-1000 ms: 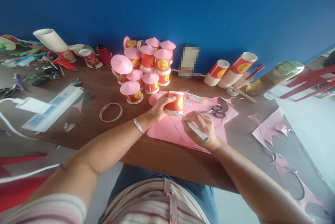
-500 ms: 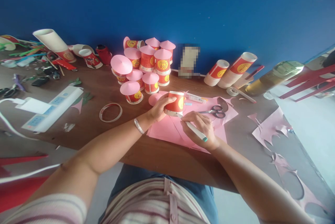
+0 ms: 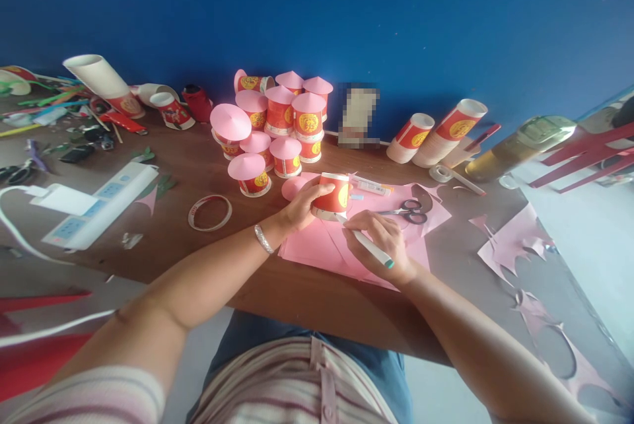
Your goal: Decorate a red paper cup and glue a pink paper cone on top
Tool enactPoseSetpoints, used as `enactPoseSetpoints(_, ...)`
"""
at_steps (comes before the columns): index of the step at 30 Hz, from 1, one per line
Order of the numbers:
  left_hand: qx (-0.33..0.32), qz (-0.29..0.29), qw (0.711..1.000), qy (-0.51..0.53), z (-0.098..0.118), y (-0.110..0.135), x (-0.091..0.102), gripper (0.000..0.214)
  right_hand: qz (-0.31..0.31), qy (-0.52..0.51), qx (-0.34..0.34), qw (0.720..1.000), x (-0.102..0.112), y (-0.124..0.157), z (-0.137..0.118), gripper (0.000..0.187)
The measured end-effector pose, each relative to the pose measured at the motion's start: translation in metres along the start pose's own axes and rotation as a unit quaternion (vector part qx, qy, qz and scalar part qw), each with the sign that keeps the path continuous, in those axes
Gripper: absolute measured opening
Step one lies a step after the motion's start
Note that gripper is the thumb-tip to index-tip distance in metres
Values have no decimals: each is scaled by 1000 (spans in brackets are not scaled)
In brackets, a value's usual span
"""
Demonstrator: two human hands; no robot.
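My left hand [image 3: 303, 205] is wrapped round a red paper cup [image 3: 331, 194] with a yellow emblem and a white lower band. In my right hand [image 3: 377, 239] is a white marker [image 3: 372, 249] with a green end, its tip at the cup's lower white band. Whether the tip touches the cup, I cannot tell. Pink paper sheets [image 3: 317, 249] lie under both hands. Just right of the cup, black-handled scissors [image 3: 407, 211] rest on the pink paper, near a white marker-like tube [image 3: 374, 187].
Several red cups with pink cone tops [image 3: 281, 97] stand behind my left hand. Stacked paper cups [image 3: 448, 132] lean at the back right, near a tape roll [image 3: 440, 174] and a gold bottle [image 3: 520, 145]. A power strip [image 3: 102, 203] and a paper ring [image 3: 209, 213] lie left; pink scraps [image 3: 512, 246] lie right.
Almost nothing differs. My hands keep hold of the cup and the marker in nearly the same place, and the view has shifted very slightly.
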State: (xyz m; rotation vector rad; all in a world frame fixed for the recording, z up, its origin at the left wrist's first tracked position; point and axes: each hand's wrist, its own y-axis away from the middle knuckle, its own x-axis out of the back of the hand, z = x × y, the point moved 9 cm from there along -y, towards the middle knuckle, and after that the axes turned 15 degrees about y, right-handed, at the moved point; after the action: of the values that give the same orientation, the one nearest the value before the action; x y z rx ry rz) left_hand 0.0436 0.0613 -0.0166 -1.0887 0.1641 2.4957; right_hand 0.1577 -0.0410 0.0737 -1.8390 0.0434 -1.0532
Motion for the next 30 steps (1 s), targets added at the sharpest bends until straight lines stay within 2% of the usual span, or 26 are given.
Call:
enactPoseSetpoints(13, -6, -13, 1000, -15, 1, 1, -2, 39, -12, 1, 5, 1000, -2, 0, -1, 14)
enactPoseSetpoints(30, -1, -15, 1000, -4, -1, 0, 3, 41, 20, 32, 5, 999, 2, -1, -4, 18)
